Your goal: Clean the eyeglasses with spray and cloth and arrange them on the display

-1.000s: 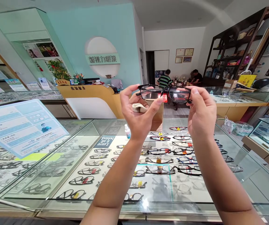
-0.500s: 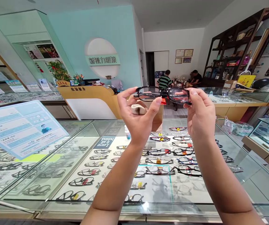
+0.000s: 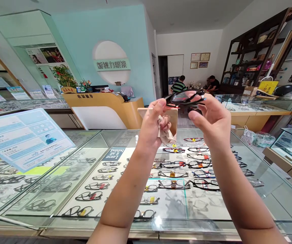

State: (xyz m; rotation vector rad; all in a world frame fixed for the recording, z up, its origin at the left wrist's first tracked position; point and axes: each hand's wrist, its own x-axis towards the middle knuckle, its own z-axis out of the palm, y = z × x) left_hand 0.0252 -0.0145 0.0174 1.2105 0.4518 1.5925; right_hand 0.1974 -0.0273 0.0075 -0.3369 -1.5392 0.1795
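Black-framed eyeglasses (image 3: 183, 97) are held up above the counter, tilted so that the lenses show at a slant. My left hand (image 3: 152, 125) is closed, with its thumb and fingertips at the left end of the frame. A beige cloth (image 3: 166, 136) is bunched under its curled fingers. At the other end, my right hand (image 3: 215, 118) has its fingers bent around the right side of the frame. The right thumb is a little below the frame, and a dark part of the eyeglasses shows between thumb and fingers.
Below my arms is a glass display case (image 3: 166, 217) with rows of eyeglasses inside. A box (image 3: 173, 123) stands behind my left hand. A printed sheet (image 3: 26, 139) is at the left. Farther back are a reception counter (image 3: 102, 105) and people (image 3: 178, 85) sitting.
The eyeglasses have turned from facing forward to a slanted tilt. My left hand has rotated, its fingers curling in with the cloth, and my right thumb has moved down off the frame.
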